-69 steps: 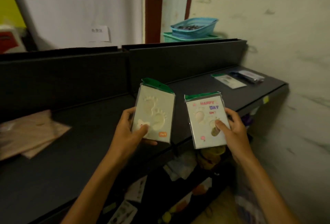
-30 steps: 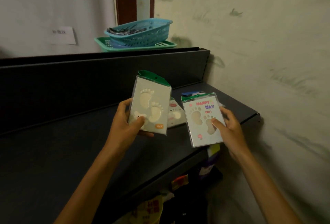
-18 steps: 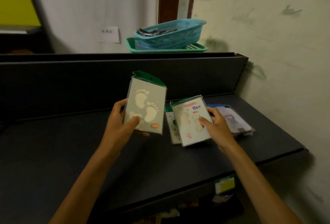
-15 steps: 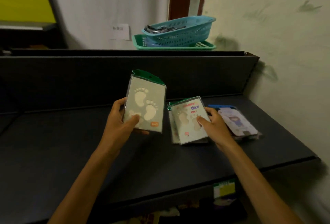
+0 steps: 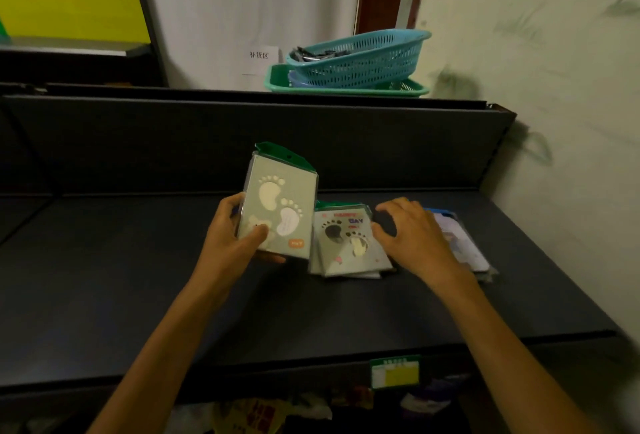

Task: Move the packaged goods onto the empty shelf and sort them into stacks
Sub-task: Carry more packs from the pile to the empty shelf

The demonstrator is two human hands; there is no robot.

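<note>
My left hand (image 5: pixel 231 238) grips a grey footprint package (image 5: pixel 279 207) with a green header, held upright above the dark shelf (image 5: pixel 138 288). Just right of it, a white footprint package printed with "DAY" (image 5: pixel 343 241) lies flat on top of a small stack of similar packs. My right hand (image 5: pixel 412 236) hovers over that stack's right edge, fingers spread and holding nothing. Under and beyond my right hand lies a second stack of packages with blue and purple print (image 5: pixel 464 243).
A blue basket (image 5: pixel 367 56) sits in a green tray (image 5: pixel 408 89) on top of the shelf's back panel. A pale wall (image 5: pixel 571 122) closes off the right end. A yellow price tag (image 5: pixel 394 372) hangs on the shelf's front lip, with goods on the level below.
My right hand has laid the "DAY" package flat on the stack and let go of it. My left hand keeps holding its package upright.
</note>
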